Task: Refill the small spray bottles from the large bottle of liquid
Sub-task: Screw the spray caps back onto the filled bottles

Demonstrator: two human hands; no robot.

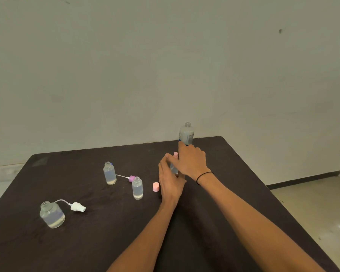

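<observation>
The right hand point(192, 161) grips the uncapped large bottle point(186, 134), upright on the surface point(86, 242). The left hand point(170, 181), fingers relaxed, steadies a small bottle point(174, 167). Tilt slowly; align necks first.

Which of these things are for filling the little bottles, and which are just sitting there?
For the job: large bottle, right hand, left hand, three open small bottles, white sprayer, purple sprayer, pink cap.

Just there: table, wall.

Bare utility room, not a home: plain scuffed wall point(165, 65), dark baseboard point(302, 179), shiny pale floor point(322, 213), dark table point(86, 242).
</observation>
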